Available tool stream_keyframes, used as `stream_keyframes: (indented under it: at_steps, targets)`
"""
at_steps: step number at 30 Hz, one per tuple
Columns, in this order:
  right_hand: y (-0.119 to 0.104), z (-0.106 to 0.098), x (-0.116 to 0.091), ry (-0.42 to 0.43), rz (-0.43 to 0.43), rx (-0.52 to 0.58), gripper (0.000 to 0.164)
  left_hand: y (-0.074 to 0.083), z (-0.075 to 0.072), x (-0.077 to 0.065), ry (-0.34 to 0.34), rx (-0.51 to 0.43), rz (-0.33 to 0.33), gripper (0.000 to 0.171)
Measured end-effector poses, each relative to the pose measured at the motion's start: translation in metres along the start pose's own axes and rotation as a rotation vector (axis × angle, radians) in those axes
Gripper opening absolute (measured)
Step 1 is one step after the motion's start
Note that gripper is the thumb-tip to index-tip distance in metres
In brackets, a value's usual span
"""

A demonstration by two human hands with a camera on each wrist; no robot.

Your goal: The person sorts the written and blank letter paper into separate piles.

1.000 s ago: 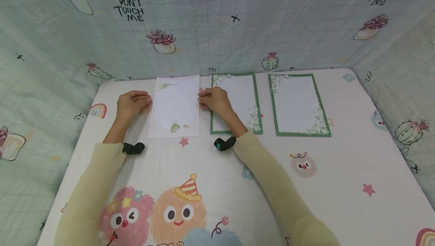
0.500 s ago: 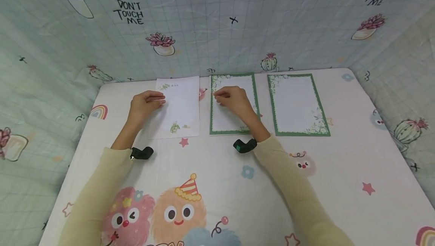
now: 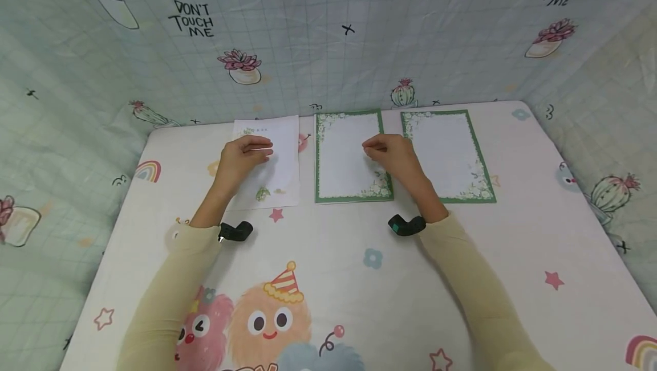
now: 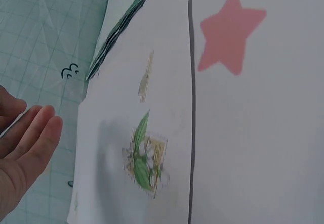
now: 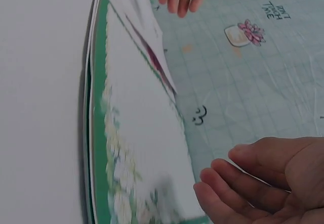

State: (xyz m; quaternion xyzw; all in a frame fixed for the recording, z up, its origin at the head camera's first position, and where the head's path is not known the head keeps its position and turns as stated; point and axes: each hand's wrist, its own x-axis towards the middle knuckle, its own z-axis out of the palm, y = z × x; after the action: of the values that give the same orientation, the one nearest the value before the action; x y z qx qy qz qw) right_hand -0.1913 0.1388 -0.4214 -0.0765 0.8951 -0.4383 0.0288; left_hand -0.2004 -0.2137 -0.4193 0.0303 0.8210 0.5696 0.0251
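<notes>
My left hand [image 3: 241, 160] hovers over a white sheet of paper [image 3: 284, 174] with small green leaf prints, at the left of the row. Its fingers are loosely bent and hold nothing; the left wrist view shows them apart from the sheet. Between the middle and right papers is my right hand [image 3: 397, 157], raised, its fingers slightly curved around nothing. The middle green-bordered floral paper [image 3: 341, 157] lies flat, and the right wrist view shows layered sheets at its edge. Part of the right green-bordered paper [image 3: 451, 157] is hidden behind my right hand.
The papers lie along the back of a table [image 3: 328, 240] under a white cartoon-print cloth. A patterned curtain [image 3: 297, 35] rises right behind them and along both sides. A black device [image 3: 237, 231] sits at the left wrist, another black device [image 3: 406, 225] at the right.
Both hands have moved right. The left went from the white sheet's left edge to above it; the right left that sheet's right edge and crossed the middle paper. The papers stay in place.
</notes>
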Motion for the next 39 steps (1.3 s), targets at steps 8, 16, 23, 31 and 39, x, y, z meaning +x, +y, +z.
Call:
stream_keyframes:
  at_steps: [8,16,23,31,39]
  targets:
    - [0.024,-0.020,-0.014,0.029,0.006,-0.044,0.024,0.003,0.019,-0.003,-0.039,-0.054,0.004,0.029]
    - [0.037,-0.028,-0.017,0.063,0.066,-0.050,0.026,0.003,0.033,-0.005,-0.045,-0.101,0.003,0.027]
    - [0.044,-0.030,-0.019,0.070,0.064,-0.030,0.026,0.002,0.045,-0.004,-0.084,-0.133,-0.002,0.029]
    - [0.047,-0.029,-0.018,0.061,0.079,-0.039,0.027,0.000,0.056,0.000,-0.118,-0.081,-0.024,0.034]
    - [0.049,-0.024,-0.018,0.037,0.130,0.056,0.028,-0.001,0.067,0.004,-0.178,-0.004,-0.049,0.037]
